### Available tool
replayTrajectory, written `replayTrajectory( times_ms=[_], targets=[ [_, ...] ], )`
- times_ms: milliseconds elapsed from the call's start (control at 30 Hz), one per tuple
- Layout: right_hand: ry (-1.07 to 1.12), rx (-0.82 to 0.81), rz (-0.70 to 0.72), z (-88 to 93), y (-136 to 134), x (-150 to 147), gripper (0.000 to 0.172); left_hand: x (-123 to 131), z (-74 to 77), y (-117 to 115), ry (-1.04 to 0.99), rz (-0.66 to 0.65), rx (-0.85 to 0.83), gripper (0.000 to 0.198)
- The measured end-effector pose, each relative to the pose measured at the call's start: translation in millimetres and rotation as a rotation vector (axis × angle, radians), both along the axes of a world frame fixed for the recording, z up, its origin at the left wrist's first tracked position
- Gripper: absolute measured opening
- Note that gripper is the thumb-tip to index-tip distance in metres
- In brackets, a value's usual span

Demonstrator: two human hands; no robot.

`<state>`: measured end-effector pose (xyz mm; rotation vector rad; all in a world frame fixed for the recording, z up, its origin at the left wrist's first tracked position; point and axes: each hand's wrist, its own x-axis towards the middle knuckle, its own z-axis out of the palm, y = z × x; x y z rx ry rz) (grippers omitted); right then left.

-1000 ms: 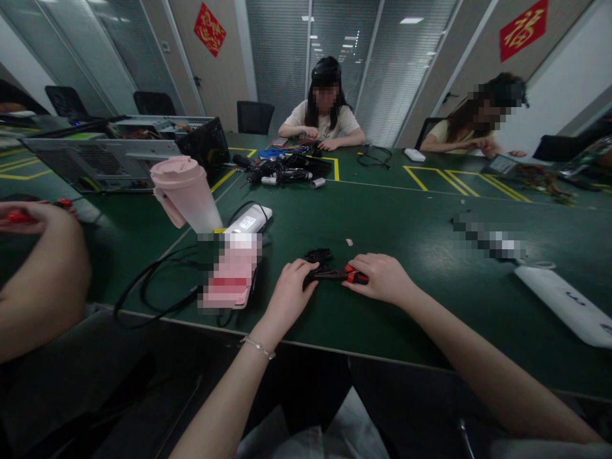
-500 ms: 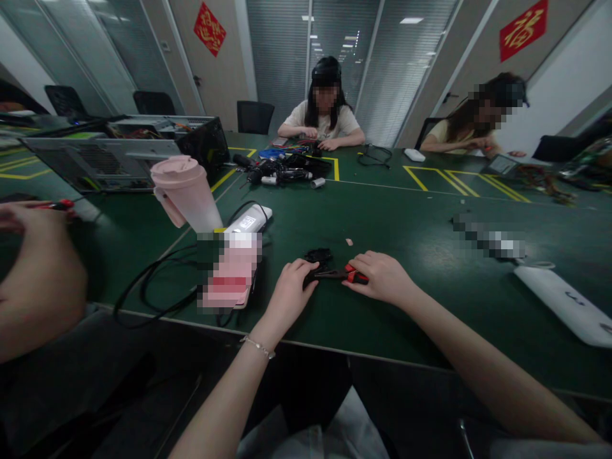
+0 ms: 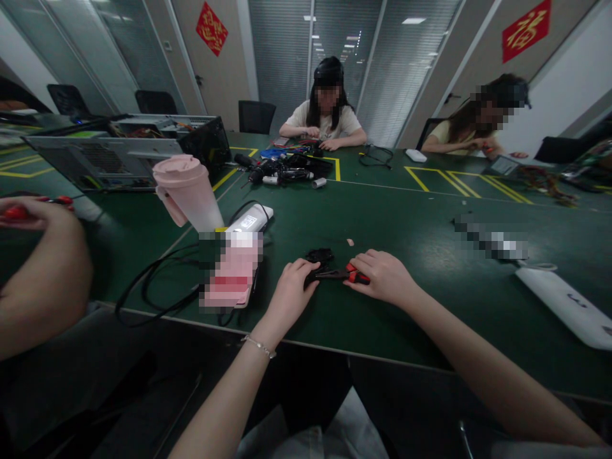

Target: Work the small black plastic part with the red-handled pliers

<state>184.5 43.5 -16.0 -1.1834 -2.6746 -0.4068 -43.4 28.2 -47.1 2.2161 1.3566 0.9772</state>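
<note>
My right hand (image 3: 377, 275) is closed around the red-and-black handles of a pair of pliers (image 3: 357, 275). The dark jaws point left, toward my left hand (image 3: 294, 284). That hand pinches a small black part between thumb and fingers, where the jaws reach it; its exact kind is too dark to make out. Just behind, on the green tabletop, lies a small heap of black pieces (image 3: 320, 255). A pale pink scrap (image 3: 350, 242) sits a little beyond the pliers.
Left of my hands are a pink phone (image 3: 232, 271), a white power bank (image 3: 249, 220), black cables and a pink cup (image 3: 189, 191). An open computer case (image 3: 119, 156) stands farther back. A co-worker's arm (image 3: 48, 274) reaches in at left; two people sit opposite. A white device (image 3: 564, 306) lies right.
My hands and the pliers hold nearly the same pose. At the left, the co-worker's hand has turned, and a red object now shows in it. The whole view has shifted very slightly.
</note>
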Motion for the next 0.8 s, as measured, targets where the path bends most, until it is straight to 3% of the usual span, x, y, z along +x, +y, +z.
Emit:
replayTrajectory(
  times_ms=[267, 600, 800],
  targets=[
    [0.044, -0.096, -0.042, -2.0, 0.2, -1.0, 0.041, -0.1, -0.2, -0.4, 0.001, 0.002, 0.018, 0.036],
    [0.000, -0.003, -0.008, -1.5, 1.1, 0.0, 0.042, 0.0, 1.2, -0.8, -0.005, 0.003, 0.011, 0.035],
    [0.042, -0.094, -0.041, -3.0, 0.5, -0.6, 0.043, 0.0, 0.9, -0.6, 0.005, 0.005, 0.008, 0.035]
  ],
)
